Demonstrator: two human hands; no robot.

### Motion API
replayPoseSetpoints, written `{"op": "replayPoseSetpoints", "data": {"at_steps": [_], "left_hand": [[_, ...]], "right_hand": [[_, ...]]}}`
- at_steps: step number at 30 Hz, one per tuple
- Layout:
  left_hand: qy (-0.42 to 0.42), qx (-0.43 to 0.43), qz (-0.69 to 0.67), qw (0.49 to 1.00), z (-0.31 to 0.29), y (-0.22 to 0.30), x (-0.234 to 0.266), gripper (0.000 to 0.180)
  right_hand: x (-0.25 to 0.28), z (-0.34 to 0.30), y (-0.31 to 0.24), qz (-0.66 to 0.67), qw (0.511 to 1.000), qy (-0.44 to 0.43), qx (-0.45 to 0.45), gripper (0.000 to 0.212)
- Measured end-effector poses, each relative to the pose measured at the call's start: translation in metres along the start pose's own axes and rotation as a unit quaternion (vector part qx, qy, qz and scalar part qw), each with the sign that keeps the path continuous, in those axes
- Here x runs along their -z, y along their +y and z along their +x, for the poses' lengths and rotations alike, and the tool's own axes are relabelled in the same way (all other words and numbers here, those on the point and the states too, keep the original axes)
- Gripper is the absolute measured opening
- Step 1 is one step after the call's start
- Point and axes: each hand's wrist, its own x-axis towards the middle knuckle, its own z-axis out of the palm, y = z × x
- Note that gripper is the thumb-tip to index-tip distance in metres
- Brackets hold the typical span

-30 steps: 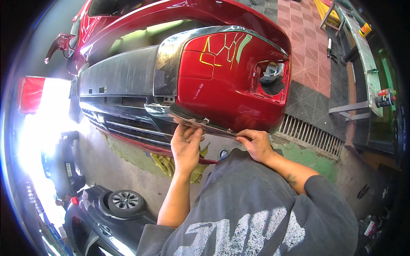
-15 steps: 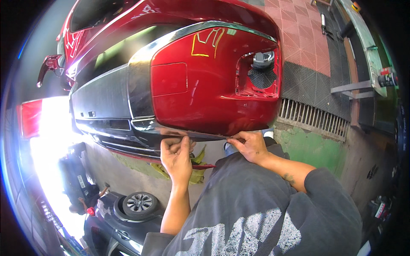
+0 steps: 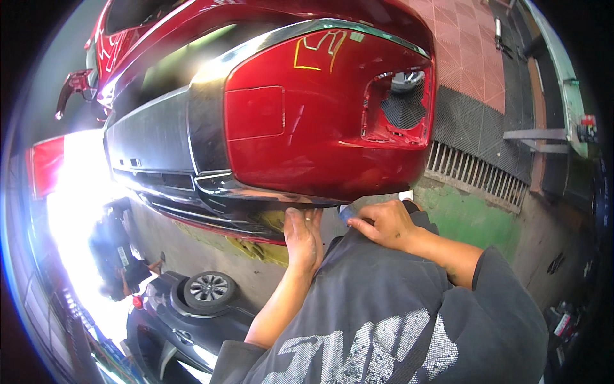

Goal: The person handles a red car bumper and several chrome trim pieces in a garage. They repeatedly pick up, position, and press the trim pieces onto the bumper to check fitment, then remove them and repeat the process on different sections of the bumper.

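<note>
A glossy red car body panel with a square seam and yellow and light markings fills the upper middle. My left hand is raised to its lower edge, fingers stretched upward with their tips at or just behind that edge; the tips are partly hidden. To its right, my right hand is closed, thumb against bent fingers, just below the panel edge and close to my shirt. What it pinches, if anything, cannot be made out. A dark trim section adjoins the panel on the left.
A rough opening is cut into the panel's right end. A floor grate lies to the right, by a bench frame. Yellowish cloth lies below the car. At lower left are a dark car and another person.
My left hand has moved right along the panel's lower edge, its fingers straightening from a curled pinch. The right hand has come slightly lower, away from the edge it was pinching.
</note>
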Motion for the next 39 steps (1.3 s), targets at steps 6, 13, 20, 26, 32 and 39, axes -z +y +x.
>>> {"op": "replayPoseSetpoints", "data": {"at_steps": [6, 13, 20, 26, 32, 39], "left_hand": [[-0.011, -0.072, -0.08, 0.994, 0.02, -0.017, 0.009, 0.061], [-0.038, -0.151, 0.011, 0.988, 0.022, -0.023, 0.019, 0.031], [-0.045, -0.086, 0.007, 0.995, 0.022, -0.015, 0.027, 0.033], [-0.002, -0.081, -0.021, 0.997, 0.025, -0.013, 0.024, 0.046], [0.079, -0.103, 0.088, 0.988, 0.007, 0.028, -0.006, 0.05], [0.032, -0.152, 0.026, 0.987, 0.012, 0.019, 0.001, 0.071]], "right_hand": [[0.034, 0.058, -0.055, -0.131, 0.935, 0.217, 0.247, 0.038], [0.029, 0.084, -0.069, -0.304, 0.932, 0.16, 0.119, 0.136], [0.004, 0.086, -0.087, -0.317, 0.937, 0.143, 0.042, 0.14], [-0.01, 0.087, -0.085, -0.334, 0.932, 0.134, 0.046, 0.139], [-0.008, 0.087, -0.119, -0.36, 0.911, 0.146, 0.139, 0.114], [0.002, 0.151, -0.188, -0.468, 0.809, 0.046, 0.352, 0.071]]}}
